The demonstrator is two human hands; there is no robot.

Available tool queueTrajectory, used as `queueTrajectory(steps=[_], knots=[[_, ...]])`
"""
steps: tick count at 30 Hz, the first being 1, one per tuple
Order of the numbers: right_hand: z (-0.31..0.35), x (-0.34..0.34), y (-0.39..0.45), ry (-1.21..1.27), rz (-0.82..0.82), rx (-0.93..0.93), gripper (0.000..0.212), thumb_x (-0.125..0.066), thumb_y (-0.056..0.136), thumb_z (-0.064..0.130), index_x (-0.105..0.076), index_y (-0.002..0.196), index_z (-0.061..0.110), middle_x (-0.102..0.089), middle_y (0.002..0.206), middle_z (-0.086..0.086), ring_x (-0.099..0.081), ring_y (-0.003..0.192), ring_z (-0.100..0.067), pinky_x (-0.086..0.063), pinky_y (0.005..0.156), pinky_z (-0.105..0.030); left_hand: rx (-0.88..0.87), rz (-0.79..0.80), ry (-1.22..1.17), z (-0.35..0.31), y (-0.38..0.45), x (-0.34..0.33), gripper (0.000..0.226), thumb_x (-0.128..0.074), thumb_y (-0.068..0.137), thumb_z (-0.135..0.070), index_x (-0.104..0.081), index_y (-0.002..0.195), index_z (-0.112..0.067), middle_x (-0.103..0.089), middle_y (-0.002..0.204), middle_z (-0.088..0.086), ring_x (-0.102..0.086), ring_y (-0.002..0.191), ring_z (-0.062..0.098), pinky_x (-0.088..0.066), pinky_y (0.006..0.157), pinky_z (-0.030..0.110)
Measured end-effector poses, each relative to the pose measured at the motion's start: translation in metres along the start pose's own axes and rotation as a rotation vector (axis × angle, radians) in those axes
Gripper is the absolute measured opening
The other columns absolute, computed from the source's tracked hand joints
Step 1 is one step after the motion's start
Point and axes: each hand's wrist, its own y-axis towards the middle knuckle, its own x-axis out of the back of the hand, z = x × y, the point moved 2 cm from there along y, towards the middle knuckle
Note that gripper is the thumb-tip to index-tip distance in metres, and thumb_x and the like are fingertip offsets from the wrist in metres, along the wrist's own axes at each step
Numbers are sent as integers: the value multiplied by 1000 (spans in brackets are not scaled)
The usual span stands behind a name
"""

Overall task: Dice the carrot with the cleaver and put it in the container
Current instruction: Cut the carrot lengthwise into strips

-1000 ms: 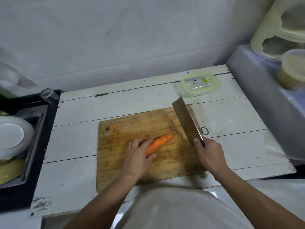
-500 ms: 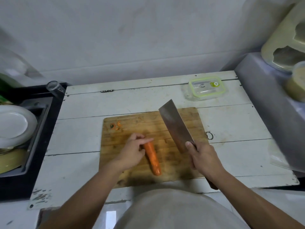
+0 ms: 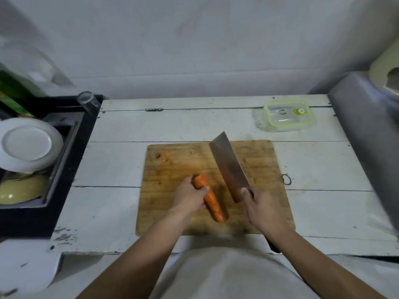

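Note:
An orange carrot (image 3: 212,203) lies on the wooden cutting board (image 3: 263,165), its thin tip pointing toward me. My left hand (image 3: 190,196) grips its thick end, fingers curled over it. My right hand (image 3: 262,209) grips the cleaver (image 3: 228,167) by the handle; the blade is raised just right of the carrot and points away to the upper left. A clear container with a green-rimmed lid (image 3: 287,115) stands closed on the table behind the board to the right.
Carrot scraps (image 3: 163,156) lie at the board's far left corner. A black sink (image 3: 43,160) on the left holds a white plate (image 3: 28,144) and a yellow bowl (image 3: 21,189). A glass (image 3: 88,102) stands at the sink's corner. A grey appliance (image 3: 367,134) flanks the right.
My left hand turned the carrot from lying across the board to lengthwise, tip toward me, and now wraps its thick end. The cleaver shifted left toward the carrot.

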Motion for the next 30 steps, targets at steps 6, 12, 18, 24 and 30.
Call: queueTrajectory(steps=[6,12,18,24,30], knots=[[-5,13,5,90,-42,-63,40,-42,103,39,-48,65,29,-58,59,1,-61,59,-25,-54,62,-41,-148,25,98,-23,-8,-3,49,-79,87,-19,-52,128,-25,-62,116,-4,-63,102,13,-58,90,33],[-5,34,-5,260,-162,-23,47,-45,101,38,-55,62,14,-58,54,-11,-56,52,-25,-52,62,-45,-574,73,39,-33,-31,-5,60,-85,79,-8,-60,121,-43,-62,126,-19,-61,116,1,-50,97,20],[3,48,-17,96,-218,105,36,-45,101,43,-57,69,31,-56,54,5,-57,53,-18,-53,54,-42,-737,82,224,-32,-30,-18,57,-82,85,-20,-59,134,-38,-55,127,-21,-55,121,-3,-51,103,24],[14,64,-39,-106,-191,181,27,-40,100,45,-53,81,30,-52,55,8,-56,54,-16,-49,54,-36,-719,-1,280,-30,-40,-25,54,-73,93,-34,-55,144,-31,-53,132,-18,-52,124,3,-52,104,27],[29,79,-50,-251,-161,184,40,-31,100,50,-54,78,25,-53,58,5,-55,59,-18,-43,53,-35,-658,-98,207,-37,-46,-33,45,-81,85,-33,-56,122,-38,-63,120,-17,-62,115,7,-56,100,32]])
